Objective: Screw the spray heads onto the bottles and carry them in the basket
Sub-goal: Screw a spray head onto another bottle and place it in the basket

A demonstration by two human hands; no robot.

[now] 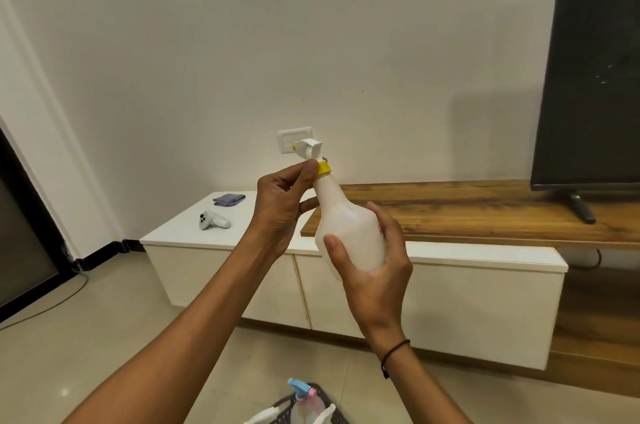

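I hold a white translucent bottle [348,226] up in front of me, tilted a little to the left. My right hand [375,262] grips its body from below. My left hand [282,201] pinches the yellow collar [325,168] of the white spray head [308,147] that sits on the bottle's neck. Low at the bottom edge stands a dark basket [325,399] on the floor, holding other bottles, one with a blue and pink spray head [302,388].
A low white cabinet [450,285] runs along the wall, with a wooden shelf [467,208] on top. A white controller [213,219] and a folded grey cloth [228,199] lie on its left part. A television [588,77] stands at right.
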